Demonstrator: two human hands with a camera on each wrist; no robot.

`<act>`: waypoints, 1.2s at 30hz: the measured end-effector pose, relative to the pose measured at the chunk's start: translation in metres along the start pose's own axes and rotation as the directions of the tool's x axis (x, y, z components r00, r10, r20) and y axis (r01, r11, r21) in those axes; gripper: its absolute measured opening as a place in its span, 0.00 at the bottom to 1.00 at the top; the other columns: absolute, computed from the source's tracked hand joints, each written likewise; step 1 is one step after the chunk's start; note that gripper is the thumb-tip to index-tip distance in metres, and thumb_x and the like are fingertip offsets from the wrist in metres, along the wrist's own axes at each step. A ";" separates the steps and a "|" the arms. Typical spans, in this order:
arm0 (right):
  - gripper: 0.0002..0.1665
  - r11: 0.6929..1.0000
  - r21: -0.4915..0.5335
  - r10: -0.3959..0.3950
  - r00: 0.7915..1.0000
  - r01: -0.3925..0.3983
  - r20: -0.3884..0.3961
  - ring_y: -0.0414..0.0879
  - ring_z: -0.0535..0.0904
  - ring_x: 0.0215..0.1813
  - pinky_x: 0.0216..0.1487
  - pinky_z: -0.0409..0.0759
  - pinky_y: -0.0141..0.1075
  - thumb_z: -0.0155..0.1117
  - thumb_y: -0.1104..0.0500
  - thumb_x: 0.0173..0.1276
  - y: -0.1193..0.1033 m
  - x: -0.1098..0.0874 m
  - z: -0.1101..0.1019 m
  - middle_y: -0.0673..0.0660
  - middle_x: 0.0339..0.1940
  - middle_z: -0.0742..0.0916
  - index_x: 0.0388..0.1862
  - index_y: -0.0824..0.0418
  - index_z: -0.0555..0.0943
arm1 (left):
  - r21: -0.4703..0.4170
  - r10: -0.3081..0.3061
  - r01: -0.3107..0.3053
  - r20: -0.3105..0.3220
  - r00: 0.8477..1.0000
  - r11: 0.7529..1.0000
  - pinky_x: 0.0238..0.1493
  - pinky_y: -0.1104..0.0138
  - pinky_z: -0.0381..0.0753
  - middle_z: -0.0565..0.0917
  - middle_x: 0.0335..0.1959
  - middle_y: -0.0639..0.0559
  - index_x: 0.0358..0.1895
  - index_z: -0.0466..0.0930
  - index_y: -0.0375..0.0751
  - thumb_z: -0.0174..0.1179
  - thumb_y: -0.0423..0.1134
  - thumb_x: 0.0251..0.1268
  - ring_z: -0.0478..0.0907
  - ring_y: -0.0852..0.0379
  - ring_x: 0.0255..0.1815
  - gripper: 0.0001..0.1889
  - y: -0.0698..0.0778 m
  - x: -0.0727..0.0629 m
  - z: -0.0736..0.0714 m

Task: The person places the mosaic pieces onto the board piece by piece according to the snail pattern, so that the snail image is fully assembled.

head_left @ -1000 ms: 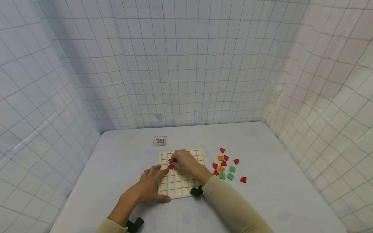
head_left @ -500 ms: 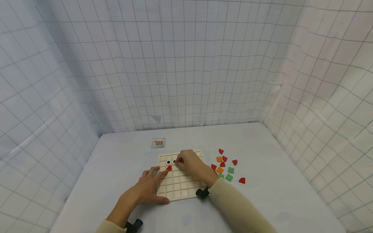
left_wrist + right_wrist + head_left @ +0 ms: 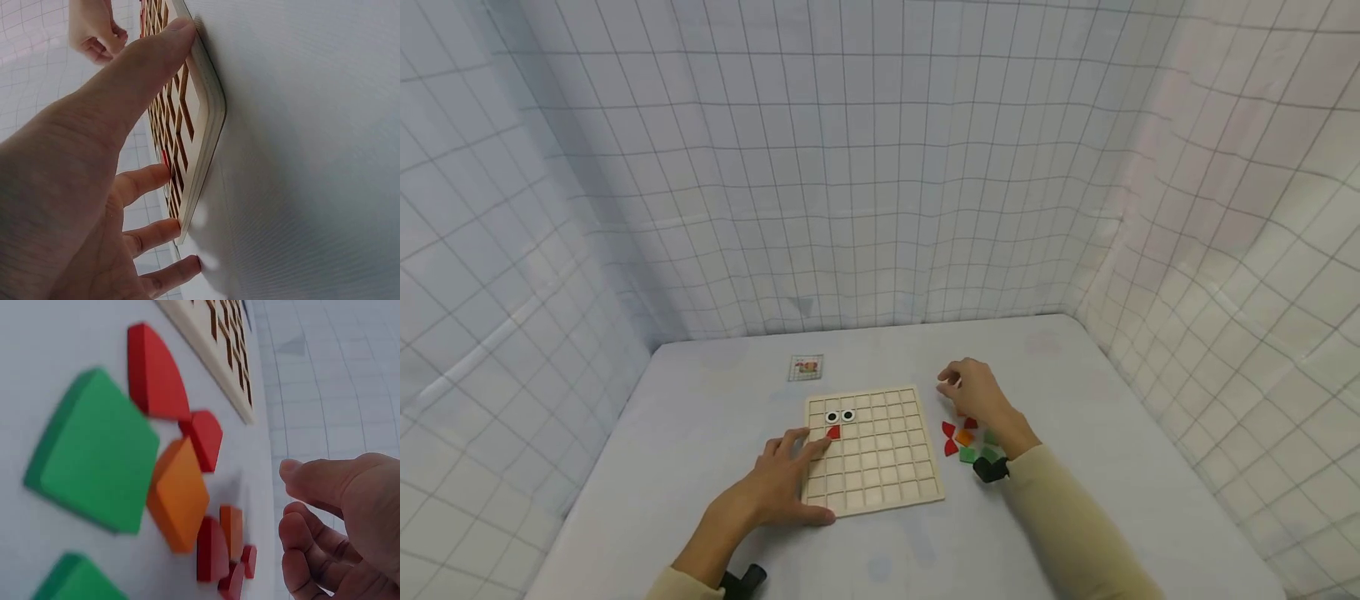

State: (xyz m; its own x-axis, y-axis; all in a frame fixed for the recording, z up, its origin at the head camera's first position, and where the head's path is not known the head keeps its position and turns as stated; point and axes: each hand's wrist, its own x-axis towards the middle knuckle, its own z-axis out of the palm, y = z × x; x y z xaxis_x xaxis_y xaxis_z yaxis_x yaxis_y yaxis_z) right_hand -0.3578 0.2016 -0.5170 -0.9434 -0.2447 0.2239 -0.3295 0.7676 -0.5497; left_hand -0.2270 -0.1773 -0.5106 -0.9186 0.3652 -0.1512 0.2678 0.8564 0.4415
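Note:
A pale wooden grid board [image 3: 880,458] lies on the table. My left hand [image 3: 775,487] rests on its left side, fingers spread; the thumb touches the front edge and the index fingertip is at a red quarter-round piece [image 3: 833,432] in a cell. Behind that piece, two black-and-white eye discs [image 3: 847,415] sit side by side in cells. To the right of the board, my right hand [image 3: 979,393] hovers over loose pieces, fingers loosely bent and holding nothing. It hides some of them. The right wrist view shows a green square [image 3: 97,450], an orange square [image 3: 180,497] and red quarter-rounds [image 3: 156,378] below the hand.
Behind the board lies a small picture card [image 3: 806,367] with a colourful animal-like figure. White grid-patterned sheets [image 3: 820,208] enclose the table at the back and both sides. A black device [image 3: 991,469] sits at my right wrist.
My right hand has left the eye discs on the board and moved right, over the loose pieces. Both discs now show fully in their cells. My left hand has stayed in place.

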 end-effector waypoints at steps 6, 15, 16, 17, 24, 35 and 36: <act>0.16 0.990 -0.039 0.134 0.991 -0.133 0.010 0.58 0.88 0.55 0.61 0.92 0.55 0.80 0.58 0.81 0.030 0.000 -0.010 0.66 0.54 0.92 0.60 0.65 0.93 | -0.010 0.003 -0.003 0.003 1.000 1.000 0.73 0.19 0.79 0.63 0.91 0.31 0.91 0.70 0.50 0.91 0.65 0.54 0.65 0.18 0.86 0.62 0.002 0.000 -0.003; 0.12 0.986 0.011 0.167 0.984 -0.168 0.054 0.53 0.88 0.45 0.55 0.94 0.51 0.81 0.60 0.80 0.042 -0.005 -0.012 0.63 0.47 0.95 0.57 0.64 0.94 | -0.013 0.004 -0.004 -0.003 1.000 1.000 0.74 0.21 0.80 0.63 0.91 0.31 0.90 0.71 0.50 0.91 0.65 0.53 0.66 0.20 0.85 0.62 0.001 0.000 0.000; 0.12 0.986 0.019 0.165 0.985 -0.166 0.056 0.52 0.88 0.45 0.55 0.94 0.49 0.80 0.61 0.80 0.042 -0.005 -0.012 0.63 0.48 0.94 0.57 0.63 0.93 | -0.014 0.003 -0.003 -0.003 1.000 1.000 0.75 0.21 0.80 0.63 0.91 0.31 0.90 0.71 0.50 0.91 0.66 0.53 0.66 0.20 0.85 0.62 0.001 -0.001 0.000; 0.13 0.991 0.041 0.124 0.991 -0.127 0.050 0.51 0.88 0.45 0.54 0.94 0.47 0.80 0.58 0.81 0.052 -0.001 -0.009 0.61 0.48 0.95 0.58 0.61 0.93 | -0.011 0.004 -0.004 -0.005 1.000 1.000 0.74 0.21 0.80 0.63 0.91 0.31 0.90 0.71 0.51 0.91 0.66 0.53 0.66 0.20 0.85 0.62 0.001 -0.001 0.000; 0.17 0.993 0.044 0.108 0.993 -0.110 0.056 0.58 0.91 0.55 0.61 0.95 0.54 0.75 0.62 0.82 0.035 -0.002 -0.014 0.66 0.55 0.94 0.65 0.61 0.93 | -0.002 0.008 -0.008 -0.004 1.000 1.000 0.72 0.20 0.81 0.63 0.91 0.32 0.91 0.70 0.51 0.91 0.65 0.54 0.66 0.19 0.84 0.62 0.000 -0.002 -0.001; 0.13 0.992 0.099 0.069 0.996 -0.074 0.054 0.58 0.94 0.56 0.58 0.97 0.51 0.75 0.62 0.84 0.015 -0.005 -0.014 0.64 0.57 0.94 0.62 0.61 0.93 | 0.002 -0.009 0.009 -0.003 1.000 1.000 0.73 0.21 0.81 0.63 0.91 0.34 0.91 0.70 0.52 0.91 0.66 0.53 0.66 0.21 0.86 0.62 0.002 -0.003 -0.002; 0.13 0.991 0.110 0.070 0.996 -0.076 0.058 0.58 0.94 0.56 0.58 0.96 0.51 0.74 0.62 0.83 0.013 -0.005 -0.014 0.64 0.57 0.94 0.62 0.61 0.93 | -0.002 -0.009 0.009 -0.003 1.000 1.000 0.74 0.21 0.80 0.63 0.91 0.34 0.91 0.70 0.52 0.91 0.66 0.53 0.65 0.21 0.86 0.62 0.002 -0.002 -0.002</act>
State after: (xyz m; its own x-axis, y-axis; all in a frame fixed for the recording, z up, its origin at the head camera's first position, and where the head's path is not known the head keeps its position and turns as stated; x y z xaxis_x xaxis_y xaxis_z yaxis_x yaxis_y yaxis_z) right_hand -0.3567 0.2209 -0.5137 -0.9647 -0.2246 0.1374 -0.2589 0.7144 -0.6500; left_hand -0.2248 -0.1769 -0.5072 -0.9217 0.3567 -0.1524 0.2593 0.8588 0.4418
